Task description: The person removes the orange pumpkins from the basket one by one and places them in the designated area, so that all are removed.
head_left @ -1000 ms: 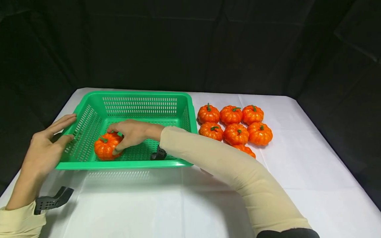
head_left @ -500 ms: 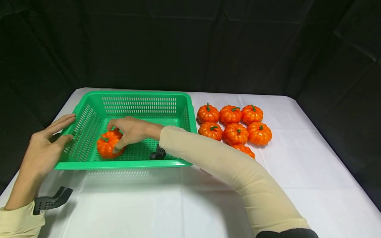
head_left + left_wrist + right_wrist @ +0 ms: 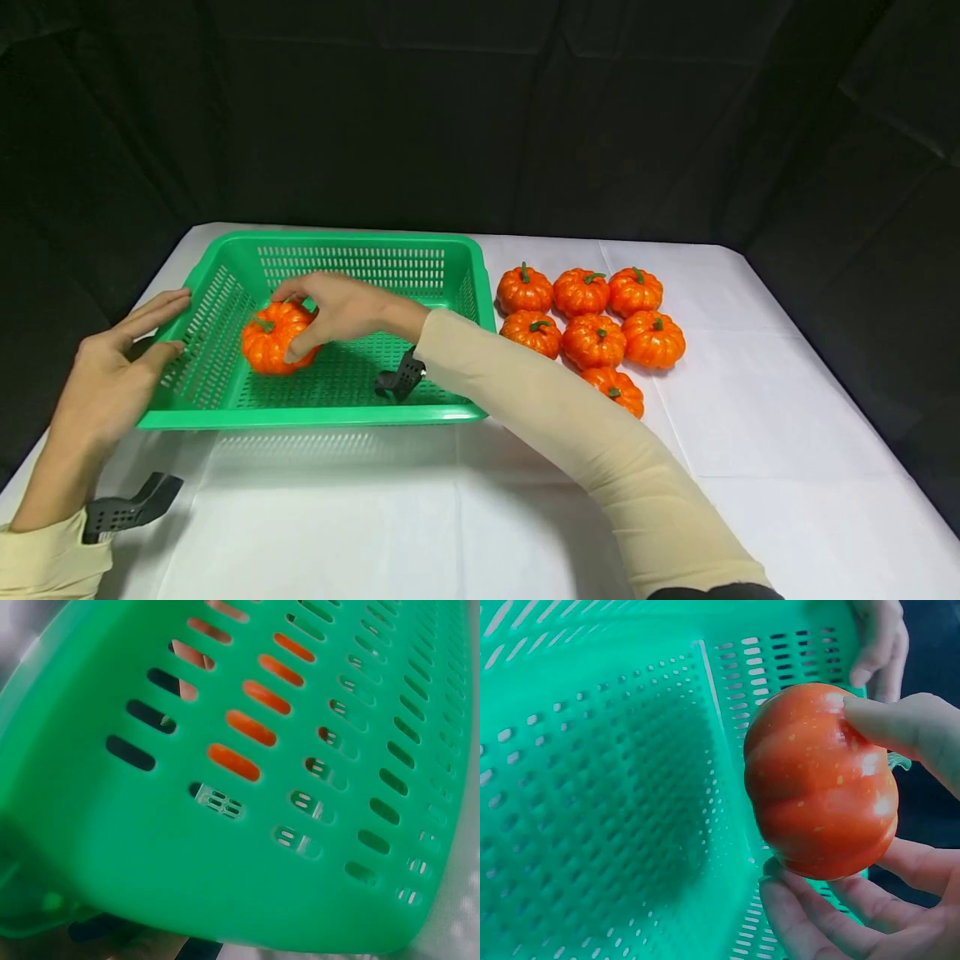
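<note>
Orange plastic pumpkin (image 3: 274, 337) now lifted off green slotted basket (image 3: 450, 247) floor, gripped by right hand (image 3: 337, 308); left hand (image 3: 112, 375), fingers straight, steadies basket's left wall.

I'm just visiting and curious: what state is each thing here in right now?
Green basket: upright on the table, left hand resting flat against its side.
Held pumpkin: gripped by the right hand, inside the basket.
Seven pumpkins: upright, clustered on the white tablecloth.
</note>
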Action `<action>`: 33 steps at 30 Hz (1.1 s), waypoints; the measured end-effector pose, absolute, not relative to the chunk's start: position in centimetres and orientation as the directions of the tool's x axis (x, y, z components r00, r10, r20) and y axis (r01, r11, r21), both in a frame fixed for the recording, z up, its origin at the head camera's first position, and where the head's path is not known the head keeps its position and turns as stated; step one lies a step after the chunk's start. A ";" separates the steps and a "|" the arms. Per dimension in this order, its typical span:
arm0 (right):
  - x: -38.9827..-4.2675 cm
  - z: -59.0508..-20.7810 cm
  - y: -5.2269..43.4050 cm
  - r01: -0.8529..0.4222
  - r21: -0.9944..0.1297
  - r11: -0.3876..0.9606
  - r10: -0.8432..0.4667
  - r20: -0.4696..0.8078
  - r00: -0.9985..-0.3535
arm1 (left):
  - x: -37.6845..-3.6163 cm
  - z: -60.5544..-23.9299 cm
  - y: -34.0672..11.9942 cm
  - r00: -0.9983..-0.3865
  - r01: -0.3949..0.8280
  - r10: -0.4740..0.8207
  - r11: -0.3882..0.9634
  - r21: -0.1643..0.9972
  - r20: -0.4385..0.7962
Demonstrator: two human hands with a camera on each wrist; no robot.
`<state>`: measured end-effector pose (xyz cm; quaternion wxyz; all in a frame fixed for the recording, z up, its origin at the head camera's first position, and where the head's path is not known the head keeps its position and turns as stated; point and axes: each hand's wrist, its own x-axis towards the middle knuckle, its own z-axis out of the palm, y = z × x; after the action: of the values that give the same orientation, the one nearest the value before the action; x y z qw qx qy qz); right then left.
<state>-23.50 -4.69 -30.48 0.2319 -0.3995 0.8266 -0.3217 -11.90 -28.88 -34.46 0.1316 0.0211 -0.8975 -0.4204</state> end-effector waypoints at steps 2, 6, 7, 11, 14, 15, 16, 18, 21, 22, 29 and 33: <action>-23.6 -30.4 -4.5 -0.507 -0.721 0.473 -0.804 -0.118 -0.582 | -11.9 -34.5 -28.9 -0.965 0.072 -0.147 0.647 0.759 0.217; -23.6 -30.3 -4.3 -0.500 -0.727 0.470 -0.802 -0.116 -0.586 | -11.8 -34.7 -28.9 -0.964 0.069 -0.151 0.648 0.759 0.217; -23.6 -30.2 -4.3 -0.494 -0.734 0.465 -0.804 -0.116 -0.584 | -11.7 -34.7 -28.9 -0.965 0.066 -0.153 0.649 0.758 0.215; -23.5 -30.0 -3.9 -0.459 -0.761 0.459 -0.796 -0.123 -0.592 | -11.8 -34.6 -29.0 -0.964 0.063 -0.156 0.653 0.755 0.216; -23.5 -29.8 -3.5 -0.441 -0.779 0.446 -0.792 -0.114 -0.599 | -11.9 -34.6 -29.0 -0.965 0.061 -0.155 0.651 0.757 0.212; -23.5 -29.7 -3.4 -0.439 -0.784 0.439 -0.793 -0.108 -0.600 | -11.9 -34.5 -29.0 -0.965 0.062 -0.154 0.651 0.757 0.211; -23.4 -29.6 -3.2 -0.436 -0.790 0.432 -0.793 -0.103 -0.600 | -11.9 -34.5 -29.0 -0.966 0.061 -0.153 0.651 0.757 0.210; -23.4 -29.5 -2.9 -0.431 -0.800 0.417 -0.795 -0.091 -0.599 | -12.0 -34.6 -28.9 -0.966 0.064 -0.152 0.650 0.757 0.211; -23.3 -29.4 -2.5 -0.432 -0.813 0.391 -0.805 -0.075 -0.588 | -12.0 -34.7 -28.8 -0.965 0.065 -0.151 0.651 0.756 0.212; -23.3 -29.4 -2.3 -0.433 -0.814 0.388 -0.807 -0.073 -0.585 | -12.0 -34.7 -28.8 -0.965 0.062 -0.153 0.651 0.756 0.211; -22.6 -28.8 -1.1 -0.438 -0.810 0.390 -0.804 -0.067 -0.591 | -11.9 -34.7 -28.6 -0.963 0.062 -0.161 0.651 0.757 0.217; -22.2 -28.2 -0.4 -0.427 -0.821 0.379 -0.793 -0.050 -0.607 | -11.9 -34.5 -28.7 -0.963 0.055 -0.165 0.655 0.754 0.214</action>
<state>-22.16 -0.41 -28.17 0.2255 -0.3818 0.7991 -0.4060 -11.94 -28.67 -34.46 0.1330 0.0306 -0.8998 -0.4143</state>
